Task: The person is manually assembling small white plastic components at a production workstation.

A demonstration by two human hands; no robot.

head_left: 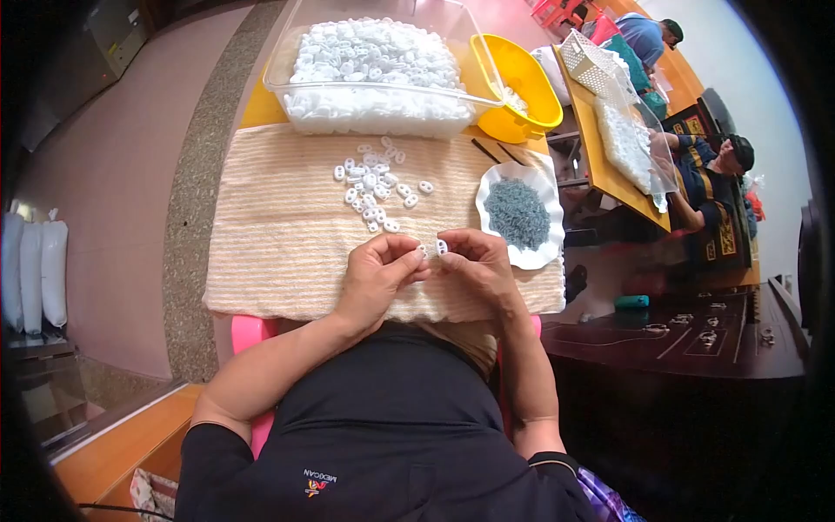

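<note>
Over a ribbed, cream woven cloth [278, 235] on the table, the left hand [376, 277] and right hand [474, 261] meet, fingertips pinched together on a small white plastic ring piece [439, 247]. Beyond them lie scattered white plastic pieces [376, 184], a clear plastic bin [452, 35] heaped with more, and a scalloped white dish [546, 193] of fine grey bits just beside the right hand.

Yellow table under a striped cloth

A yellow table [252, 106] is covered by a beige striped cloth [278, 226]. On the cloth are set a clear tub [300, 39] filled with white plastic pieces, a scatter of loose white pieces [376, 183], and a white scalloped dish [544, 187] of small grey parts.
</note>
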